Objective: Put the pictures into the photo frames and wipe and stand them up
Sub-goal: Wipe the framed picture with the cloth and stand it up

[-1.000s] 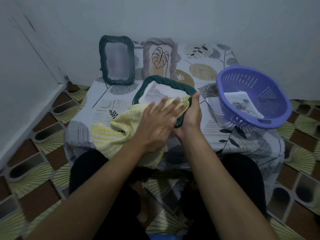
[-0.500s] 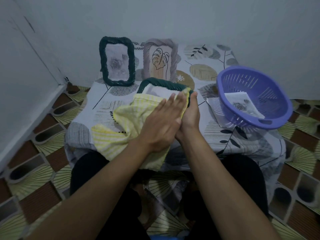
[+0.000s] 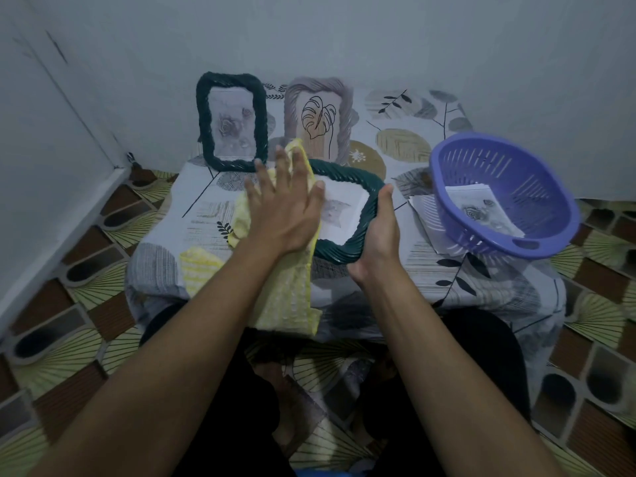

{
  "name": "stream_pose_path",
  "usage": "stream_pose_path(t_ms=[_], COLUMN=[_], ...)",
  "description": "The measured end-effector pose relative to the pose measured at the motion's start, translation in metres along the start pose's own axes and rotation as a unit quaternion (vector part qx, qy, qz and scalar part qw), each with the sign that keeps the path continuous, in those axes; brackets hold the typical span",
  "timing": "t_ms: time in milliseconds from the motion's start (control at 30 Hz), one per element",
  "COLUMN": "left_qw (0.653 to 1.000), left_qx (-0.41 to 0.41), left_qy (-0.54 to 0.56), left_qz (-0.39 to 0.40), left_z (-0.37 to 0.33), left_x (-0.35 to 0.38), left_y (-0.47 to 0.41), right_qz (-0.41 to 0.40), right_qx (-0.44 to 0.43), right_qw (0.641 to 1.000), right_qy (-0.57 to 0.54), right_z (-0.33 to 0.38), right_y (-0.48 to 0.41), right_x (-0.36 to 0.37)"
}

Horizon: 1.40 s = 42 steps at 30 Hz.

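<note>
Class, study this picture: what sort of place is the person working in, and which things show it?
Probably a corner of a home: a leaf-print tablecloth, patterned floor tiles, and plain painted walls meeting on the left.

We have one view, worn on our head, wide-angled, facing forward and down. It looks from behind and close above the left hand (image 3: 285, 211) and right hand (image 3: 378, 235), with the frame (image 3: 344, 168) between them near the centre. Beyond the hands we see the table (image 3: 395, 280) and wall (image 3: 344, 36); to either side and beneath them, the floor (image 3: 86, 304).
</note>
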<state>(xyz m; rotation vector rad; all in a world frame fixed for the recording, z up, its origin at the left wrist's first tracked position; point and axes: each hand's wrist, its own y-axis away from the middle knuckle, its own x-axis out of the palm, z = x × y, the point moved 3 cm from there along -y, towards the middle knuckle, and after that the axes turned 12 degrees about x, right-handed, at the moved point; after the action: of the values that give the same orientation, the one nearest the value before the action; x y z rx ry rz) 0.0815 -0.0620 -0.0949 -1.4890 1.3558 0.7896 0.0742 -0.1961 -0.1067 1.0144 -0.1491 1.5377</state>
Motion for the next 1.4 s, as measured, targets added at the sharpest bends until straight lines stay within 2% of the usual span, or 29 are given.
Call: stream_pose_path(t_ms=[67,200,333,467,667,833,900,1000,1100,1167,1233,1300,1400], left_qw=[0.996,0.966,0.948,0.958,0.979,0.981,0.988,0.999,0.977,0.962,0.963,0.975,0.985], left_qx=[0.089,0.259,0.317,0.285,0.166,0.102,0.085,0.032,0.058,0.075,0.074,0.070,0.081], left_qy=[0.009,-0.007,-0.033,-0.014,0.003,-0.019,-0.002,0.025,-0.025,-0.041,-0.043,-0.021,0.082], left_qz=[0.013,0.005,-0.007,-0.012,-0.122,-0.165,-0.129,0.020,0.201,0.258,0.254,0.208,0.132], left_z=[-0.021,-0.043,-0.034,-0.002,0.065,0.089,0.088,0.085,0.082,0.085,0.088,0.091,0.101], left_x=[0.005,0.015,0.020,0.025,0.027,0.024,0.019,0.012,0.005,0.003,0.003,0.005,0.008], left_y=[0.005,0.023,0.032,0.037,0.058,0.072,0.072,0.072,0.078,0.081,0.081,0.079,0.076], right_qz=[-0.014,-0.056,-0.083,-0.095,-0.131,-0.161,-0.170,-0.170,-0.170,-0.168,-0.162,-0.158,-0.150], right_qx=[-0.001,-0.014,-0.021,-0.022,-0.044,-0.037,-0.034,-0.027,-0.028,-0.027,-0.024,-0.022,-0.025], right_qw=[1.000,0.998,0.996,0.994,0.990,0.986,0.984,0.983,0.982,0.982,0.983,0.984,0.985], right_qy=[0.005,0.008,-0.020,-0.054,-0.039,-0.036,-0.046,-0.067,-0.076,-0.079,-0.079,-0.076,-0.076], right_z=[0.002,0.015,0.019,0.017,0.018,0.009,0.006,0.005,0.007,0.009,0.009,0.007,0.006], right_y=[-0.001,-0.007,-0.009,-0.008,-0.002,-0.002,-0.003,-0.005,-0.007,-0.008,-0.009,-0.010,-0.011], right_x=[0.001,-0.004,-0.011,-0.014,-0.018,-0.022,-0.025,-0.029,-0.031,-0.031,-0.029,-0.029,-0.028])
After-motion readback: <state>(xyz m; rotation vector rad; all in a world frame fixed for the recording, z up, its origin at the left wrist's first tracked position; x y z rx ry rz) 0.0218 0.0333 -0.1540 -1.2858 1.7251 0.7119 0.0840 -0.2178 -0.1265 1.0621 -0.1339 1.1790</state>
